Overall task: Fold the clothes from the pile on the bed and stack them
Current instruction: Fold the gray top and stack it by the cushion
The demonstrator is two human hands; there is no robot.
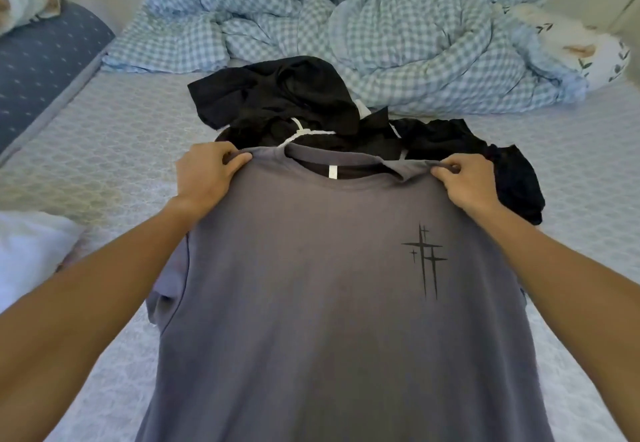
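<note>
Grey T-shirt (311, 285) stretched between both hands, left hand (204, 173) and right hand (467, 181) each pinching a shoulder

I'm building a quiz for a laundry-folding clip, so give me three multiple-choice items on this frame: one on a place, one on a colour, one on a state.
1. Where is the pile of black clothes?
A. Beyond the shirt's collar, on the bed
B. On the floor
C. Across the person's forearm

2. What colour is the T-shirt being held?
A. Red
B. Grey
C. White

3. How is the T-shirt being handled?
A. Lying untouched
B. Gripped by one hand at the hem
C. Pinched at both shoulders, one hand each

Answers:
1 A: the dark heap lies on the mattress past the collar.
2 B: grey fabric with a black cross print.
3 C: the left hand and right hand each pinch a shoulder.
</note>
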